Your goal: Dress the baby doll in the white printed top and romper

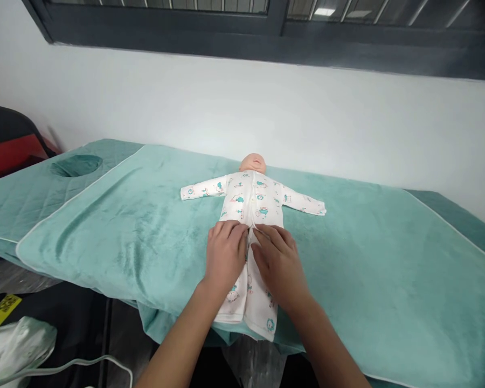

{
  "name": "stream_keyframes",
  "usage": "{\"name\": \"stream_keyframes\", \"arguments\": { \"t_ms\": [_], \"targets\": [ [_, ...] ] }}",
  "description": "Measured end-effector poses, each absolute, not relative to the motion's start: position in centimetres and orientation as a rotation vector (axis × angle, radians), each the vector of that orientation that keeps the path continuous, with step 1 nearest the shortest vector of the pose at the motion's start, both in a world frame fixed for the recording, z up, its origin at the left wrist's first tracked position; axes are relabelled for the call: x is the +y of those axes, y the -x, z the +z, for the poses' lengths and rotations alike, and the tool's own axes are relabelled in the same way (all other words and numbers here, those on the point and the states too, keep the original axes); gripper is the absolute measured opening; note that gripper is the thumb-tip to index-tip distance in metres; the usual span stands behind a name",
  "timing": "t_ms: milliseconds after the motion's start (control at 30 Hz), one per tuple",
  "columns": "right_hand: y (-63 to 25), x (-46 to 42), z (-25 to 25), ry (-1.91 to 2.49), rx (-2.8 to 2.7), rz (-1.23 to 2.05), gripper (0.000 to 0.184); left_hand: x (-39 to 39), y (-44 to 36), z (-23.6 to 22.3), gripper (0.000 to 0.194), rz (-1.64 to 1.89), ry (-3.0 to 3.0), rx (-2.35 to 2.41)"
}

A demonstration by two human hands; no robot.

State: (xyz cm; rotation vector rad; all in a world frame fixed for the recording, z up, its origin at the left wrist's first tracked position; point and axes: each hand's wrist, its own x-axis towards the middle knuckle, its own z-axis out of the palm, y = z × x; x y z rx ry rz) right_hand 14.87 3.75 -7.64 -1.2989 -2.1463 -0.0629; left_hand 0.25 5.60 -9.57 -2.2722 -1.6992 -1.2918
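A baby doll (253,161) lies on its back, dressed in a white printed baby romper (238,196) with its sleeves spread to both sides. At the waist, my left hand (226,250) has its fingers closed on the left edge of the romper's front opening. Across from it, my right hand (278,264) pinches the right edge of the same opening. The fingertips of both hands nearly meet at the middle line. Below the hands, the romper's two legs hang down to the near edge of the bed. Any fastener between my fingers is hidden.
A teal sheet (367,258) covers the massage bed, which has a face hole (76,165) at the left. A white wall (210,108) stands behind. At lower left are a whitish bundle (28,342), a cable (76,362) and a yellow tag (0,314). A red-and-black chair (14,153) stands far left.
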Motion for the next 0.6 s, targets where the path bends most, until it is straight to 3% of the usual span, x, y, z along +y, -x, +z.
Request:
{"name": "stream_keyframes", "arguments": {
  "t_ms": [267, 467, 600],
  "targets": [
    [-15.4, 0.8, -9.7, 1.216, -2.098, 0.136, 0.033, 3.2, 0.8, -11.3, 0.021, -1.776, 2.12, -2.072],
    [-16.4, -1.5, -12.1, 1.465, -1.446, 0.516, 0.053, -0.6, 1.6, -11.9, 0.038, -2.015, 2.11, -2.42],
    [-18.1, 2.3, -11.0, 1.504, -1.134, 0.696, 0.057, 2.0, 2.1, -10.1, 0.049, -2.317, 1.934, -2.618]
  ]
}}
